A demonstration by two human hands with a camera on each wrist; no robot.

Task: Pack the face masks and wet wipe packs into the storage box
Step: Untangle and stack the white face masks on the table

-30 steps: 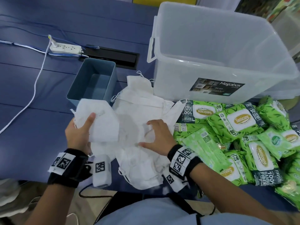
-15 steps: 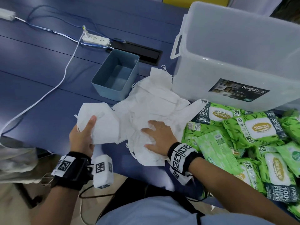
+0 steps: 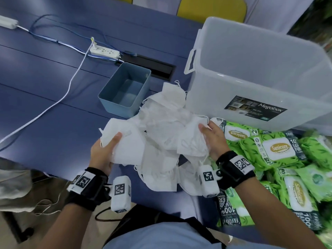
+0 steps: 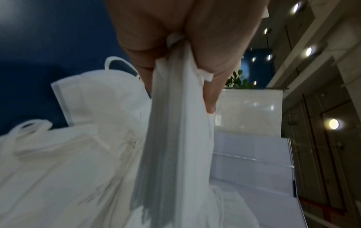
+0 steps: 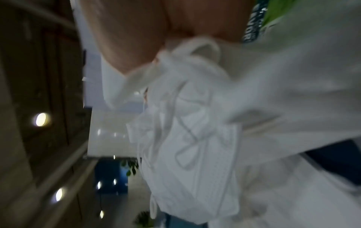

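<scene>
A loose heap of white face masks (image 3: 161,133) lies on the blue table (image 3: 45,108) in front of the clear storage box (image 3: 251,72). My left hand (image 3: 104,150) grips a stack of masks (image 3: 125,142) at the heap's left side, thumb on top; the left wrist view shows the stack (image 4: 175,123) pinched between thumb and fingers. My right hand (image 3: 212,139) holds a bunch of masks (image 3: 192,141) at the heap's right side; they (image 5: 191,138) hang blurred in the right wrist view. Green wet wipe packs (image 3: 276,151) are piled to the right.
A small blue bin (image 3: 125,90), nothing in it, stands left of the storage box. A white power strip (image 3: 105,51) with cables and a black cable hatch (image 3: 149,67) lie behind it. Yellow chair backs (image 3: 212,8) stand beyond the table.
My right hand left the top of the heap and took hold of masks at its right side. Both hands have lifted masks up off the table.
</scene>
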